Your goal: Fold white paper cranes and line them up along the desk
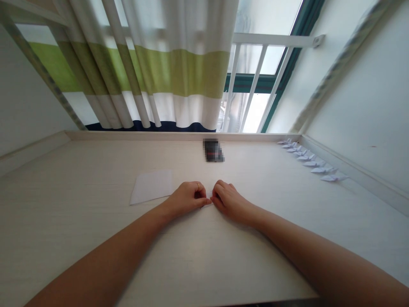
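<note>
Tabletop (pixel 204 256): curled hands (pixel 188 197) on paper (pixel 207 206)

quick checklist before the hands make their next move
1. Bare left hand on the small white folded paper: ok
2. Bare right hand on that paper too: ok
3. Paper in full view: not ok, fingers mostly cover it
4. Its creases aligned: cannot tell
5. Flat white rectangular paper sheet left of the hands: ok
6. Row of pointed white paper figures clear of both hands: ok
</note>
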`<control>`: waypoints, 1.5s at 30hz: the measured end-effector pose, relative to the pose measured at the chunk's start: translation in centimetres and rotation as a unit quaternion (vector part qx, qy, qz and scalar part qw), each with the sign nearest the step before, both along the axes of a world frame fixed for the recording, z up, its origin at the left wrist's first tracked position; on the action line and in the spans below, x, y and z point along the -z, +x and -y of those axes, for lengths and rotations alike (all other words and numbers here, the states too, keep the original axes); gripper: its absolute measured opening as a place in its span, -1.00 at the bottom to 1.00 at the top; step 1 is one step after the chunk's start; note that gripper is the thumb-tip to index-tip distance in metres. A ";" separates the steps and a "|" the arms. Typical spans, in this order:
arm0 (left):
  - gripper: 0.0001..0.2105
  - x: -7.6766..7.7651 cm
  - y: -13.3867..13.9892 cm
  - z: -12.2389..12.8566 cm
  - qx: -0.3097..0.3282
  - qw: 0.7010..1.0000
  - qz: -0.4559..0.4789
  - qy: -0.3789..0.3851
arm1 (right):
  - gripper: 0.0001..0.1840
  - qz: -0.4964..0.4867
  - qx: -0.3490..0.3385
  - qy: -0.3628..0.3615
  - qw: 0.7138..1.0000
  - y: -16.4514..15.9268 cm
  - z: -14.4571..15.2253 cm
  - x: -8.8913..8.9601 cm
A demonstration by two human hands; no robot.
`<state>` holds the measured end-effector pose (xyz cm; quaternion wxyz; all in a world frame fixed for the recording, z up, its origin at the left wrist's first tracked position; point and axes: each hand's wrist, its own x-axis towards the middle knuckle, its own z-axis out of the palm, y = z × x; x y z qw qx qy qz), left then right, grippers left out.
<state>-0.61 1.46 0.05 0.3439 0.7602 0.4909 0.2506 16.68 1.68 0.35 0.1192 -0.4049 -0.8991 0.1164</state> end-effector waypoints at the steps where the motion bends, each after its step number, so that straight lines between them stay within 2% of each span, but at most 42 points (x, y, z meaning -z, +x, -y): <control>1: -0.82 0.0 0.0 0.0 0.003 1.000 -0.001 -0.001 | -0.89 0.000 0.002 -0.003 1.000 0.0 0.0 0.0; 6: -0.87 -0.3 -0.1 0.1 0.027 1.000 0.000 -0.004 | -0.86 -0.003 0.015 -0.011 1.000 0.0 0.2 0.0; 19: -0.90 -0.5 0.0 0.2 0.021 1.000 -0.003 -0.006 | -0.86 0.024 0.024 -0.021 0.999 -0.3 0.3 -0.4; 27: -0.80 0.1 0.5 0.1 -0.008 1.000 -0.005 -0.001 | -0.85 0.031 0.036 -0.012 0.999 -0.5 0.3 -0.3; 45: -0.83 0.3 0.5 0.0 0.014 1.000 -0.015 0.019 | -0.86 0.054 0.051 -0.004 0.997 -0.7 0.2 -0.2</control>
